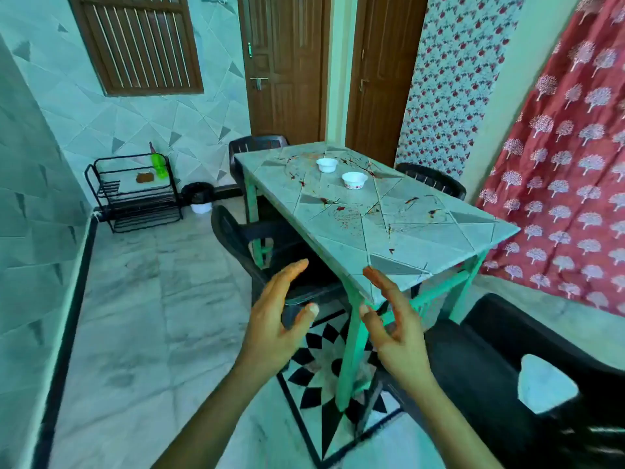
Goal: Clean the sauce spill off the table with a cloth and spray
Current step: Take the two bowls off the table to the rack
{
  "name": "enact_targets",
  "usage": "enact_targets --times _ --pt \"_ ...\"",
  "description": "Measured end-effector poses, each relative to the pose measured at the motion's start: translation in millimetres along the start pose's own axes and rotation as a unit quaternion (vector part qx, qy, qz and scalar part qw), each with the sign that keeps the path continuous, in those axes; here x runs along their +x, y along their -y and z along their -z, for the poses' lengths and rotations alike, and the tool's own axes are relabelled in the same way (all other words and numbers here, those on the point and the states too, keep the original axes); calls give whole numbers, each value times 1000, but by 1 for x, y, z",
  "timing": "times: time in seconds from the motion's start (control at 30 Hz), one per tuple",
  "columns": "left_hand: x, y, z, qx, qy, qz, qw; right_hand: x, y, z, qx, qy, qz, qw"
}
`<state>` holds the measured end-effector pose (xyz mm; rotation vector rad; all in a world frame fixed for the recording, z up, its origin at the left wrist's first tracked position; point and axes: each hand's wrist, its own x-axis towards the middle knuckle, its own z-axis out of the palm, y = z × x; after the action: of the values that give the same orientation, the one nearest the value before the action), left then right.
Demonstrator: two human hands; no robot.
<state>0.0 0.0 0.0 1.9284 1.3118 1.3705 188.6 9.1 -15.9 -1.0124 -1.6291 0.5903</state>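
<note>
Head view: left hand [277, 319], right hand [395, 330] are held wide, empty. Far-left spray [159, 165], likely light, rigid, is best gripped mid-body; cloth [145, 177] beside it likely soft.

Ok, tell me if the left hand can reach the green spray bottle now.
Probably not from here. The left hand hovers open by the table corner; the green spray bottle stands on the black rack at the far wall. Only floor lies between, so walk over first.
</note>
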Motion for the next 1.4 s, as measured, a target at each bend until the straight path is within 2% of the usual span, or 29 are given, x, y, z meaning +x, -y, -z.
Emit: enact_targets --times 0.1,0.23,0.47,0.63,1.0,1.23,1.4 --pt "-6 12 9 1 1 37 999 -4 -5 -19 -12 10 -31 999" --pt "-1 34 21 11 -1 49 999 7 -9 -40 -4 8 -64 998" --pt "53 84 32 15 -9 69 997 56 -39 -69 -24 2 -79 997" --pt "123 128 31 12 -20 66 998 120 -82 -95 -2 -10 -89 996" --pt "290 213 30 22 12 73 997 276 -152 -130 -4 -79 -109 991" --pt "375 272 32 -7 31 36 999 343 -191 -159 -47 -96 -136 985" --pt "447 321 38 -20 63 8 998 395 -215 -187 -67 -139 -155 976"
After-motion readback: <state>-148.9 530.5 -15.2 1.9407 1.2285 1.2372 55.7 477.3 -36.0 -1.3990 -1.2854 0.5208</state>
